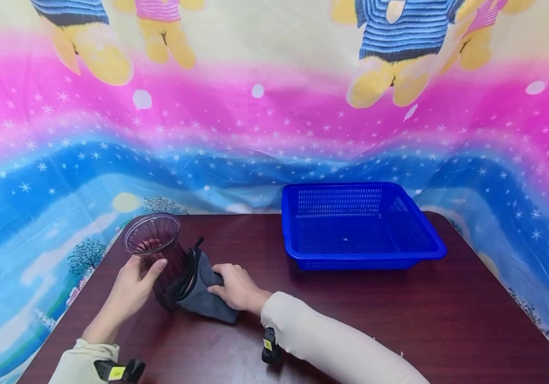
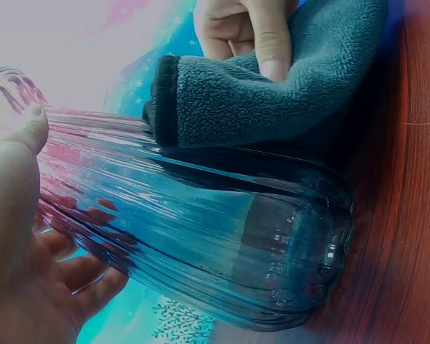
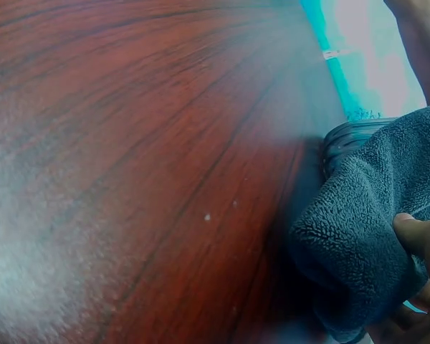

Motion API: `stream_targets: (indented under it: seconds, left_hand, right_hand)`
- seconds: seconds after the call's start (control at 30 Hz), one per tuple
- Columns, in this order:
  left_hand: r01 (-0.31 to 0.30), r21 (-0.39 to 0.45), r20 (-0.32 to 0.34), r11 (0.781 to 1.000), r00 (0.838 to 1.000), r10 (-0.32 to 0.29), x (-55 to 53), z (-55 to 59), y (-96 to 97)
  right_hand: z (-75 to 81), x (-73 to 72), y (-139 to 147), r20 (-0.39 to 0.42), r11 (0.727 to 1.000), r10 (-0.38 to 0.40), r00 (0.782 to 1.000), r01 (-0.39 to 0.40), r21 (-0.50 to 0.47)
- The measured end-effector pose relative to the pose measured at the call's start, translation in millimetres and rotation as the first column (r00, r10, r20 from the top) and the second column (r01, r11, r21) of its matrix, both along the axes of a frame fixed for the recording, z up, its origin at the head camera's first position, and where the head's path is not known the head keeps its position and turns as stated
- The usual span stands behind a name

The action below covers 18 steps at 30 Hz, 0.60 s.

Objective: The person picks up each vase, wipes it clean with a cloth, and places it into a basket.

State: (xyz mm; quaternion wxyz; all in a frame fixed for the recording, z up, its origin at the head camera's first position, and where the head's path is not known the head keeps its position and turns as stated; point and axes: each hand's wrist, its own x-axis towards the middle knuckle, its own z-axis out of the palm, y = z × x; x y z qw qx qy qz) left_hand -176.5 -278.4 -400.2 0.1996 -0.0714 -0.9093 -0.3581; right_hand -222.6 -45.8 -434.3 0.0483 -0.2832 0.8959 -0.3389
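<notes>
A ribbed, clear glass vase (image 1: 151,234) with a flared rim stands at the left of the table, its base on the wood. My left hand (image 1: 132,288) grips it below the rim, thumb on the near side and fingers round the far side. A grey fleecy cloth (image 1: 212,296) with a dark edge lies against the vase's right side. My right hand (image 1: 238,288) pinches the cloth between thumb and fingers, as the left wrist view also shows. In the right wrist view the cloth (image 3: 373,222) hides most of the vase.
A blue plastic basket (image 1: 363,261) with perforated walls stands at the back right of the dark wooden table (image 1: 351,314). A printed cloth backdrop (image 1: 255,133) hangs behind the table and along its sides.
</notes>
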Motion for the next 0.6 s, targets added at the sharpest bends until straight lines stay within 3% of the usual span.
stream_targets:
  seconds: [0.6]
  left_hand:
    - [-0.005, -0.004, 0.003, 1.000, 1.000, 0.005, 0.0, 1.8, 0.4]
  right_hand:
    - [-13.5, -0.7, -0.8, -0.024, 0.999, -0.015, 1.000, 0.016, 0.039]
